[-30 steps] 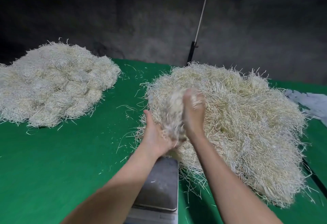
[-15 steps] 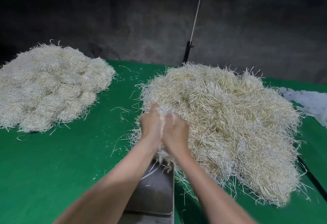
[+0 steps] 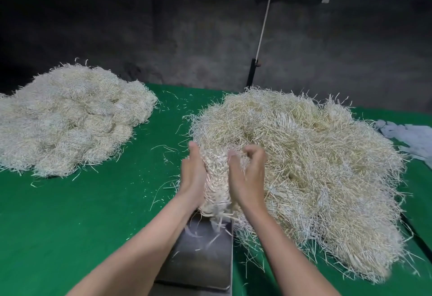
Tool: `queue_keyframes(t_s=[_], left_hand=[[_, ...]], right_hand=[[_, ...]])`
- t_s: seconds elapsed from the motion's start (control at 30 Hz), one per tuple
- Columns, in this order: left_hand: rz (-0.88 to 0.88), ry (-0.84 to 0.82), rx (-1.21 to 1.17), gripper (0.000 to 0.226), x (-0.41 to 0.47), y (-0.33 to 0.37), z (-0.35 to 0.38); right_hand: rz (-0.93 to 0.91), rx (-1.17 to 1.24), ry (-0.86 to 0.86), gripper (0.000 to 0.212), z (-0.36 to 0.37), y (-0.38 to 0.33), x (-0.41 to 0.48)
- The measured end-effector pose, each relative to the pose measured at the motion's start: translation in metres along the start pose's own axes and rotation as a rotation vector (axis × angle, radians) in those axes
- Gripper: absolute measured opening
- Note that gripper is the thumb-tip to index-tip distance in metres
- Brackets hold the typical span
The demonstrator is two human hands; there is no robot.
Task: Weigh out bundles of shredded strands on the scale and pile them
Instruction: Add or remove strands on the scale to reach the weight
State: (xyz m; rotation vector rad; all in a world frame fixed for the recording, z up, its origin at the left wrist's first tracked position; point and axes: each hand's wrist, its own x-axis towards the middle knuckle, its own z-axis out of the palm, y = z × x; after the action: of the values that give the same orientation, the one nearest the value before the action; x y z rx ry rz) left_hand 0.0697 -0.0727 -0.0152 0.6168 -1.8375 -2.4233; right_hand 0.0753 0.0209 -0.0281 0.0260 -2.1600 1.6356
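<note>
A bundle of pale shredded strands [image 3: 216, 179] is pressed between my two hands just above the far end of the steel scale platform [image 3: 201, 258]. My left hand [image 3: 194, 174] lies flat against the bundle's left side, fingers straight. On the bundle's right side my right hand [image 3: 247, 174] has its fingers curled into the strands. Loose ends hang from the bundle down to the platform. The big loose heap of strands [image 3: 304, 169] lies right behind and to the right of my hands. A pile of weighed bundles [image 3: 67, 120] sits at the far left.
Everything rests on a green-covered table [image 3: 81, 221] with stray strands scattered between the two heaps. White crumpled material [image 3: 411, 136] lies at the right edge. A dark wall and a thin slanted pole [image 3: 264, 27] stand behind the table.
My hands gathered a clump from the big heap, drew it down toward the scale, and now hold it slightly apart as a rounder bundle with ends trailing onto the platform.
</note>
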Motion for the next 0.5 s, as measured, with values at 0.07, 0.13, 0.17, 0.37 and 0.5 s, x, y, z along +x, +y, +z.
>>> queue_keyframes(t_s=[0.07,0.13,0.17,0.37,0.5], left_hand=[[0.163,0.007,0.168,0.064,0.003,0.004,0.0],[0.381,-0.081,0.438,0.044,0.0,0.001,0.007],[0.463,-0.082,0.522,0.043,0.003,-0.001,0.01],[0.241,-0.044,0.315,0.067,0.006,-0.005,-0.005],[-0.242,-0.363,-0.128,0.081,-0.015,-0.008,0.003]], right_hand=[[0.137,0.238,-0.153,0.065,-0.001,-0.005,0.005],[0.245,0.318,-0.36,0.071,0.003,-0.015,0.007],[0.25,0.291,-0.408,0.06,0.006,-0.018,0.004],[0.419,0.32,-0.12,0.017,-0.003,-0.015,0.029],[0.419,0.409,0.071,0.014,-0.002,-0.015,0.038]])
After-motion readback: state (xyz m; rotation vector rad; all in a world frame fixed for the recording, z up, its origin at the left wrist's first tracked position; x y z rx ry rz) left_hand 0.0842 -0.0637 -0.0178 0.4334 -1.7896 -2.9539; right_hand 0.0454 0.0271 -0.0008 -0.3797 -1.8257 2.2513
